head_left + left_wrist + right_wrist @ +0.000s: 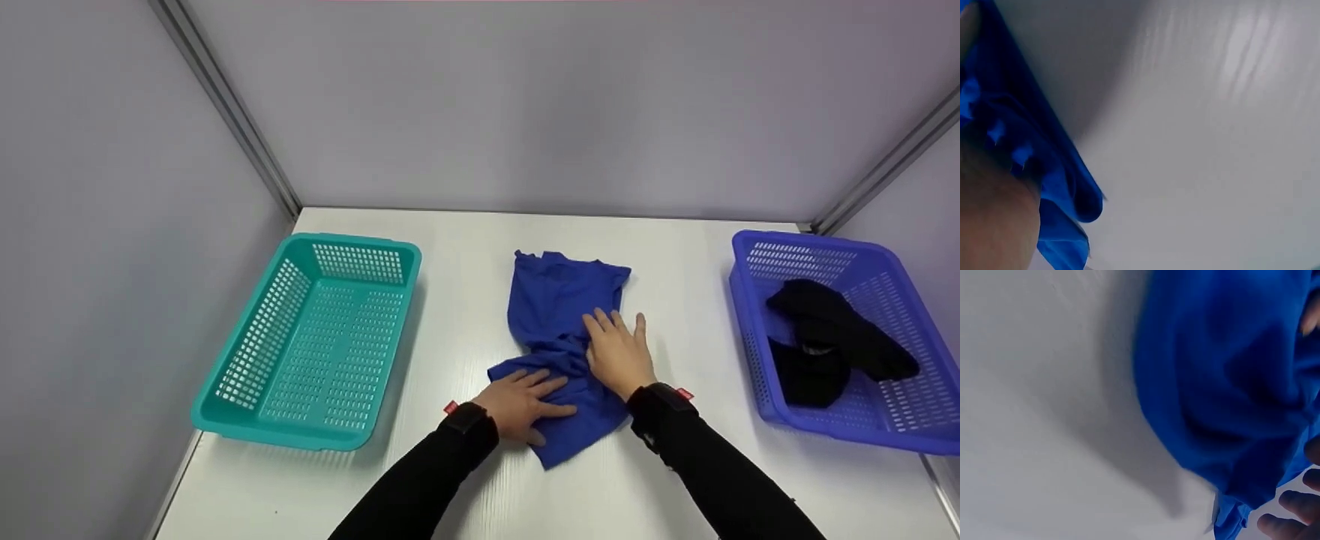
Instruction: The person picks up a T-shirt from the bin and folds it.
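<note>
A blue cloth [566, 292] lies on the white table, bunched across its middle; its exact kind cannot be told. On its lower left part rests my left hand [517, 405], fingers spread. My right hand [619, 356] touches the cloth's right side near the bunched middle, its fingers extended toward the far end. In the left wrist view, folds of the cloth [1061, 174] show beside the left hand [994, 214]. The right wrist view has a raised, rounded part of the cloth [1202, 382], with several fingertips [1297, 503] at the right edge.
To the left stands a teal plastic basket [306, 238] with nothing in it. A purple-blue basket [757, 360] at the right holds black cloth items [840, 330]. Grey panels [525, 112] border the table [465, 262] at the back and sides.
</note>
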`<state>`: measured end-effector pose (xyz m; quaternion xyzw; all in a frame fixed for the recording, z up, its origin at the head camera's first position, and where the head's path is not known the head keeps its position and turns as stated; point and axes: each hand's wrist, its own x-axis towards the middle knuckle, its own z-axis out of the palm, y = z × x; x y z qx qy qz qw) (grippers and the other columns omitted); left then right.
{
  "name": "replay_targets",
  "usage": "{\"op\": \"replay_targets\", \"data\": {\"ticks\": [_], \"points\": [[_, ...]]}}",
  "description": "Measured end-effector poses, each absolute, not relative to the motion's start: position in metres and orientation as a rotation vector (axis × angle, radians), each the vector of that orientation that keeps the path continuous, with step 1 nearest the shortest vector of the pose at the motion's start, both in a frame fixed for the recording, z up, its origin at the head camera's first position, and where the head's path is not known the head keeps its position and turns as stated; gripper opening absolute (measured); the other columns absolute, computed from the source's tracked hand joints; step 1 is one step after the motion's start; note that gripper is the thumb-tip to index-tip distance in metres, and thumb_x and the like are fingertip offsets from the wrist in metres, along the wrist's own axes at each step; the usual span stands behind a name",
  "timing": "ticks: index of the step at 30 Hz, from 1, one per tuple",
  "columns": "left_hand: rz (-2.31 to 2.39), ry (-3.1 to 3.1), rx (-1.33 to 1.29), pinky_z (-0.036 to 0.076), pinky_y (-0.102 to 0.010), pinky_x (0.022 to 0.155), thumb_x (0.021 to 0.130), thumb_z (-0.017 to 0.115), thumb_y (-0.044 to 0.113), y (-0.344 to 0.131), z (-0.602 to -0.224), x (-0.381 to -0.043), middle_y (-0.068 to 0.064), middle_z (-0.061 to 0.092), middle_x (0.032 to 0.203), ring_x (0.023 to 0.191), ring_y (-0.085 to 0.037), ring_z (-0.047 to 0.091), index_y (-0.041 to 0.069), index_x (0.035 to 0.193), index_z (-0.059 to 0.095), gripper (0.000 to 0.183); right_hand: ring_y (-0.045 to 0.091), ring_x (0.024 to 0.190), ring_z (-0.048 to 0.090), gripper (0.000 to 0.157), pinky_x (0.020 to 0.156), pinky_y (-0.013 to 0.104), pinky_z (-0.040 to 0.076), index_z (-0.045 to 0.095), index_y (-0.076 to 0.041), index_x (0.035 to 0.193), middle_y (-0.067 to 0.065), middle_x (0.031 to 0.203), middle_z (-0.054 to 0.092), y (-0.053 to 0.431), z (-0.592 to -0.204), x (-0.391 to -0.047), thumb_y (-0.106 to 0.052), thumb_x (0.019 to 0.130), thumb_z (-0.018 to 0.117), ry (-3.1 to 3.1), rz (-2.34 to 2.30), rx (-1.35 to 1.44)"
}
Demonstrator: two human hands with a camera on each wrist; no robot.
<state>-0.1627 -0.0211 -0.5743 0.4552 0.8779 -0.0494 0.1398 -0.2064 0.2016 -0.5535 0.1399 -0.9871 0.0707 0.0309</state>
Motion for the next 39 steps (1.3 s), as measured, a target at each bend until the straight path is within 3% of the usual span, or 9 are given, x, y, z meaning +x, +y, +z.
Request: {"op": "replay_targets", "data": {"ticks": [7, 14, 19, 23, 28, 32, 35, 39], "points": [[0.008, 2.592, 1.078, 0.014, -0.044, 0.128, 0.099, 0.059, 0.060, -0.002, -0.577, -0.181, 0.008, 0.014, 0.174, 0.160, -0.022, 0.012, 0.050, 0.160, 0.027, 0.070, 0.046, 0.135, 0.054, 0.041, 0.115, 0.073, 0.024, 0.063, -0.001, 0.137, 0.022, 0.143, 0.061, 0.197, -0.558, -0.196, -0.009, 0.097, 0.064, -2.938, 0.331, 0.503], [0.109, 2.638, 0.880, 0.015, -0.045, 0.128, 0.100, 0.060, 0.054, 0.008, -0.569, -0.199, 0.007, 0.016, 0.174, 0.160, -0.023, 0.013, 0.049, 0.160, 0.030, 0.066, 0.045, 0.131, 0.057, 0.038, 0.114, 0.071, 0.029, 0.066, 0.000, 0.133, 0.021, 0.138, 0.065, 0.194, -0.558, -0.190, -0.006, 0.096, 0.066, -2.857, 0.399, 0.538], [0.153, 2.717, 0.757, 0.014, -0.056, 0.126, 0.103, 0.056, 0.053, 0.005, -0.572, -0.200, 0.006, 0.016, 0.174, 0.160, -0.033, 0.012, 0.049, 0.160, 0.032, 0.062, 0.046, 0.131, 0.057, 0.039, 0.112, 0.068, 0.034, 0.065, 0.001, 0.133, 0.023, 0.138, 0.064, 0.196, -0.562, -0.184, -0.005, 0.095, 0.068, -2.839, 0.446, 0.583], [0.082, 2.835, 0.778, 0.021, -0.065, 0.121, 0.103, 0.050, 0.060, -0.002, -0.583, -0.192, 0.003, 0.022, 0.173, 0.157, -0.041, 0.019, 0.046, 0.162, 0.031, 0.064, 0.046, 0.133, 0.056, 0.040, 0.112, 0.066, 0.036, 0.064, 0.002, 0.135, 0.024, 0.138, 0.064, 0.200, -0.569, -0.176, -0.007, 0.096, 0.068, -2.860, 0.461, 0.646], [-0.050, 2.885, 0.805, 0.029, -0.065, 0.118, 0.097, 0.050, 0.073, -0.010, -0.593, -0.177, -0.003, 0.025, 0.172, 0.154, -0.042, 0.027, 0.036, 0.167, 0.020, 0.085, 0.046, 0.138, 0.051, 0.043, 0.115, 0.065, 0.034, 0.063, 0.001, 0.136, 0.024, 0.140, 0.062, 0.202, -0.579, -0.160, -0.023, 0.100, 0.069, -2.932, 0.490, 0.800], [-0.019, 2.882, 0.841, 0.034, -0.062, 0.117, 0.090, 0.061, 0.073, -0.025, -0.590, -0.165, -0.009, 0.033, 0.168, 0.152, -0.040, 0.033, 0.017, 0.165, 0.029, 0.098, 0.048, 0.145, 0.041, 0.059, 0.118, 0.066, 0.026, 0.060, -0.001, 0.136, 0.023, 0.150, 0.054, 0.200, -0.588, -0.143, -0.045, 0.098, 0.070, -3.020, 0.528, 0.909], [0.031, 2.896, 0.918, 0.037, -0.057, 0.115, 0.089, 0.068, 0.063, -0.039, -0.586, -0.156, -0.014, 0.041, 0.162, 0.148, -0.038, 0.040, 0.006, 0.156, 0.042, 0.092, 0.051, 0.149, 0.032, 0.064, 0.119, 0.069, 0.021, 0.059, -0.005, 0.133, 0.022, 0.159, 0.044, 0.200, -0.594, -0.133, -0.054, 0.094, 0.071, -3.065, 0.511, 0.969], [0.066, 2.921, 1.084, 0.045, -0.048, 0.108, 0.087, 0.071, 0.042, -0.057, -0.582, -0.144, -0.016, 0.053, 0.149, 0.137, -0.035, 0.051, 0.002, 0.137, 0.056, 0.065, 0.050, 0.147, 0.036, 0.047, 0.117, 0.069, 0.026, 0.061, -0.010, 0.122, 0.020, 0.158, 0.046, 0.202, -0.597, -0.127, -0.045, 0.094, 0.074, -3.008, 0.383, 1.039]]}}
